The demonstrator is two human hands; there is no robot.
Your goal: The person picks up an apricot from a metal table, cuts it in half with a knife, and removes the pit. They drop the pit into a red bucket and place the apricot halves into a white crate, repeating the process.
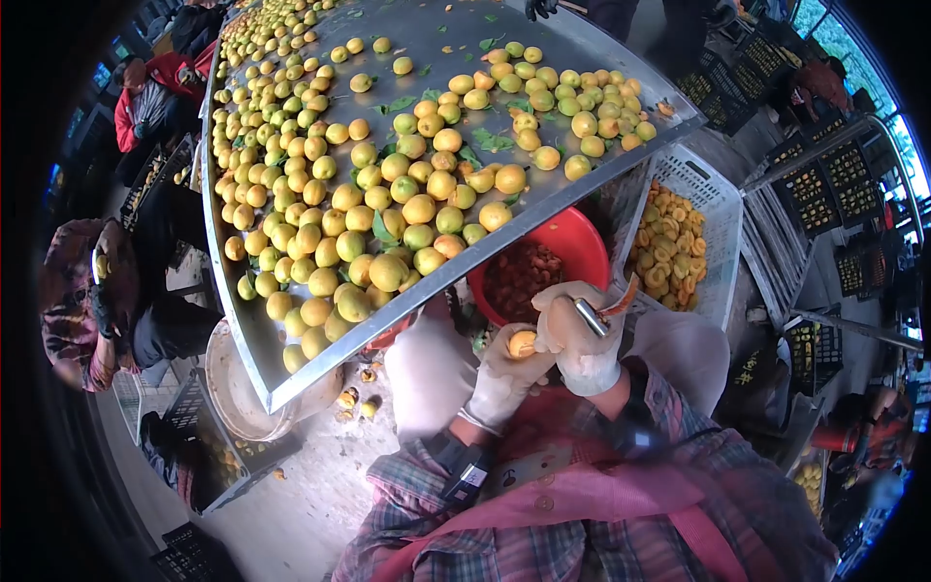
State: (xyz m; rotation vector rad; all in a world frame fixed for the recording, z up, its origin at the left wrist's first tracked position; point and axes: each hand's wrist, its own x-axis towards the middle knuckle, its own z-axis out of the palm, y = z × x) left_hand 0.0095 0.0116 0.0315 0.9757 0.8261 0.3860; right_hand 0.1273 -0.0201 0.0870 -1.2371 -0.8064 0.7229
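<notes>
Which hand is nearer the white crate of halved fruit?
Right. The right hand, gripping a metal-handled tool, is close beside the white crate; the left hand, holding a yellow fruit, lies beyond the right hand, farther from the crate.

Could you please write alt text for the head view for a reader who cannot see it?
A gloved left hand holds a yellow fruit while the right hand grips a knife, beside a red bowl of pits. A metal table heaped with more stands ahead, and a white crate of halved fruit sits at the right.
</notes>
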